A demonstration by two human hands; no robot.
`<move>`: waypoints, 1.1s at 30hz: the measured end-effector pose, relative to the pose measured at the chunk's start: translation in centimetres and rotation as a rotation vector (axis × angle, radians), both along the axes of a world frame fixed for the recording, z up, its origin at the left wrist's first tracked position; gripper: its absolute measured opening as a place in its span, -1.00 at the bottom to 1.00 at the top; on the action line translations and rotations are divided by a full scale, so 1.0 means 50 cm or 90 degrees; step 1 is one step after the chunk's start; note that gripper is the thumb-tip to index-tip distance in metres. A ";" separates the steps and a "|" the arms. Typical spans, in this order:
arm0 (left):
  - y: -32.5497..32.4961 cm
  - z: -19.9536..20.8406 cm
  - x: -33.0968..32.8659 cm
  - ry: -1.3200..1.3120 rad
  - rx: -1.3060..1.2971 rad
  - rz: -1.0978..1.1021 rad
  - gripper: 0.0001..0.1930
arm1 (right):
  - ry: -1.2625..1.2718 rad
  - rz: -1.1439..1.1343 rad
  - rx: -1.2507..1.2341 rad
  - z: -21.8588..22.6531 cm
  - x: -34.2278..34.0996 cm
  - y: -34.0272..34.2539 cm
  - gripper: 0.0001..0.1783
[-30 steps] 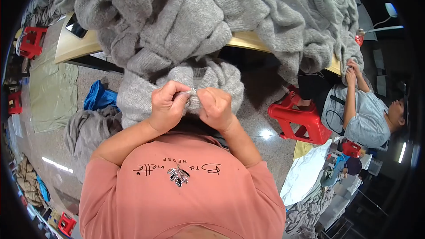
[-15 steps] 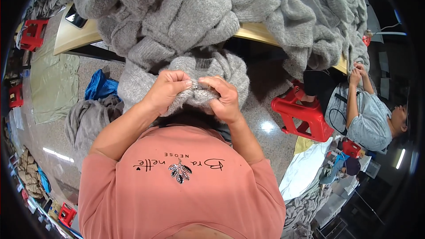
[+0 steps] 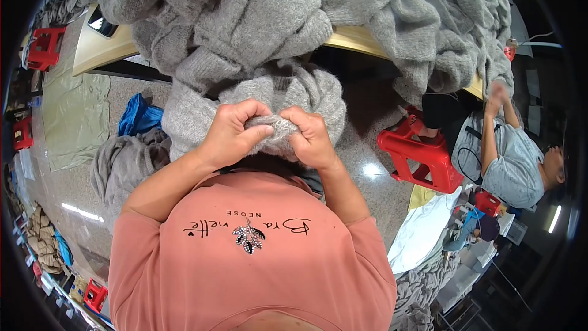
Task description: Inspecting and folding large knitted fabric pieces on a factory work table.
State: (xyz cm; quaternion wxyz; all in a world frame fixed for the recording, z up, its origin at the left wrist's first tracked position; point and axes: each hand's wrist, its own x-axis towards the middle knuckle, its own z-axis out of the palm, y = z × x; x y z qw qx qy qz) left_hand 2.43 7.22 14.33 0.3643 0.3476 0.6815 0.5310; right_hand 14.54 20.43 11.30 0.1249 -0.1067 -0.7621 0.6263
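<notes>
A fluffy grey knit garment (image 3: 315, 95) lies bunched up close to my body, below the table's edge. My left hand (image 3: 239, 130) pinches a fold of its knit between thumb and fingers. Just to the right, my right hand (image 3: 311, 138) grips the same stretch of fabric, so a short piece is held between the two. Whether a small tool sits in my fingers cannot be made out. More grey knitwear (image 3: 263, 15) is heaped on the table right above my hands.
The wooden table (image 3: 358, 41) runs across the far side, with a phone (image 3: 101, 23) on its left corner. A red stool (image 3: 422, 153) stands at right beside a seated co-worker (image 3: 508, 159). On the floor at left are a blue cloth (image 3: 139, 115) and a grey knit pile (image 3: 125, 165).
My left hand has turned and its fingers now curl over the knit fold. My right hand has shifted slightly lower. The fabric between them is gathered into a tighter roll.
</notes>
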 end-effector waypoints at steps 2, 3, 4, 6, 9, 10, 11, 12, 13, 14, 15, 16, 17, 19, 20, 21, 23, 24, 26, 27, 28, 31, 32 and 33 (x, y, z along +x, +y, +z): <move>-0.003 -0.009 0.003 -0.004 0.014 0.013 -0.92 | 0.045 -0.008 0.082 0.001 -0.002 -0.001 -0.70; -0.004 -0.012 0.004 -0.007 0.028 0.026 -0.89 | 0.045 -0.008 0.081 0.004 -0.002 -0.002 -0.70; -0.005 -0.009 0.003 -0.008 0.027 0.026 -0.89 | 0.049 -0.010 0.061 0.009 -0.002 -0.002 -0.72; -0.005 0.003 0.001 -0.064 0.001 0.027 -0.91 | 0.052 -0.013 0.041 0.014 -0.001 -0.002 -0.73; -0.009 0.006 -0.003 -0.077 0.013 0.014 -0.91 | 0.072 -0.006 0.077 0.021 0.002 -0.006 -0.73; -0.011 0.003 -0.004 -0.077 0.012 0.014 -0.91 | 0.089 -0.018 0.092 0.024 0.004 -0.010 -0.72; -0.013 -0.001 -0.003 -0.070 0.030 0.009 -0.91 | 0.106 -0.030 0.108 0.028 0.006 -0.014 -0.71; -0.014 -0.003 -0.003 -0.064 0.048 0.004 -0.91 | 0.107 -0.029 0.108 0.034 0.007 -0.017 -0.71; -0.015 0.000 -0.002 -0.063 0.049 0.004 -0.91 | 0.122 -0.044 0.157 0.040 0.008 -0.020 -0.71; -0.016 0.006 0.001 -0.047 0.057 0.004 -0.89 | 0.138 -0.059 0.206 0.045 0.009 -0.022 -0.70; -0.017 0.012 0.002 -0.028 0.065 0.004 -0.86 | 0.140 -0.058 0.206 0.049 0.008 -0.026 -0.70; -0.015 0.016 0.005 -0.027 0.065 0.005 -0.86 | 0.159 -0.076 0.222 0.052 0.007 -0.029 -0.70; -0.012 0.019 0.008 -0.020 0.096 0.010 -0.86 | 0.178 -0.095 0.239 0.053 0.005 -0.031 -0.71; -0.012 0.025 0.009 -0.017 0.124 0.015 -0.86 | 0.212 -0.092 0.255 0.055 0.005 -0.027 -0.71; -0.013 0.027 0.006 -0.049 0.104 0.009 -0.86 | 0.246 -0.089 0.273 0.055 0.005 -0.025 -0.72; -0.015 0.027 0.006 -0.081 0.081 0.005 -0.86 | 0.244 -0.088 0.270 0.055 0.007 -0.027 -0.72; -0.020 0.020 0.012 -0.075 0.074 0.013 -0.85 | 0.284 -0.044 0.348 0.054 0.013 -0.032 -0.70; -0.019 0.017 0.013 -0.067 0.071 0.018 -0.84 | 0.283 -0.045 0.348 0.055 0.013 -0.031 -0.70; -0.011 0.015 0.022 0.111 0.119 0.037 -0.83 | 0.241 -0.021 0.435 0.058 0.015 -0.029 -0.66; -0.005 0.013 0.027 0.289 0.166 0.055 -0.81 | 0.242 -0.023 0.436 0.060 0.012 -0.028 -0.66; 0.006 0.006 0.028 0.390 0.261 0.078 -0.80 | 0.256 -0.040 0.420 0.063 0.008 -0.027 -0.71; 0.018 0.006 0.019 0.582 0.394 0.081 -0.80 | 0.285 -0.043 0.389 0.060 0.006 -0.021 -0.68; 0.018 0.003 0.016 0.631 0.410 0.075 -0.81 | 0.299 -0.029 0.372 0.059 0.006 -0.019 -0.62; 0.018 -0.001 0.014 0.631 0.411 0.074 -0.81 | 0.300 -0.030 0.373 0.059 0.007 -0.018 -0.62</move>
